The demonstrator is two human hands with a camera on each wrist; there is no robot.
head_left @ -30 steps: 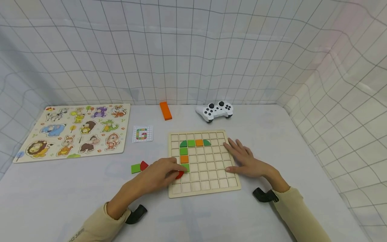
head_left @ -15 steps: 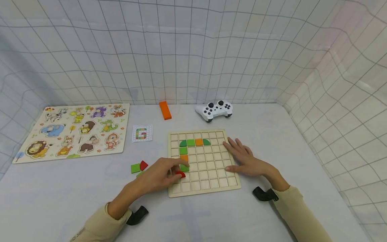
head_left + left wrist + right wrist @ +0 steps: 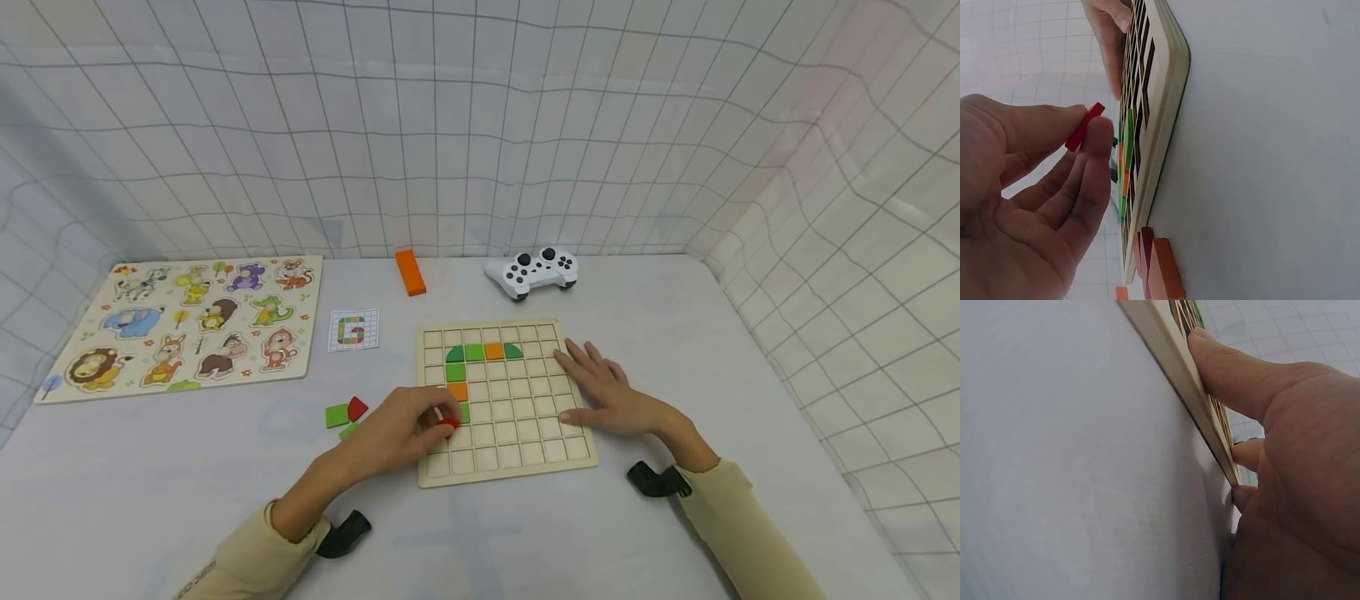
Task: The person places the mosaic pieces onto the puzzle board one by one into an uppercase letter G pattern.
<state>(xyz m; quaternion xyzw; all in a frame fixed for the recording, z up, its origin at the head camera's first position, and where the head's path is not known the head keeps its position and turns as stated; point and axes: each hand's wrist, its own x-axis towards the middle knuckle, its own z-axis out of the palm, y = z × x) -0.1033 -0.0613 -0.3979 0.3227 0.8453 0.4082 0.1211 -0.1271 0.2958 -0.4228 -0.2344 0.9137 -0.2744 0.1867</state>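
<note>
A small red tile (image 3: 1085, 127) is pinched between the thumb and a finger of my left hand (image 3: 397, 429), over the left side of the wooden grid board (image 3: 517, 458). Green and orange tiles lie in the board's cells, including an orange tile (image 3: 494, 351) in the upper row and another orange tile (image 3: 457, 391) down the left column. A green tile (image 3: 465, 412) below that is partly hidden by my left fingers. My right hand (image 3: 611, 402) rests on the board's right edge, its fingers spread and thumb (image 3: 1229, 365) on the rim.
Loose pieces lie left of the board, among them a green square (image 3: 337, 416) and a red piece (image 3: 357, 408). Behind stand a pattern card (image 3: 353, 331), an orange block (image 3: 410, 273), a white game controller (image 3: 536, 273) and an animal puzzle board (image 3: 191, 329). Gridded cloth (image 3: 480, 133) walls the table.
My left fingers have drawn in around the red tile and turned it slightly while staying over the same part of the board. My right hand has kept its place.
</note>
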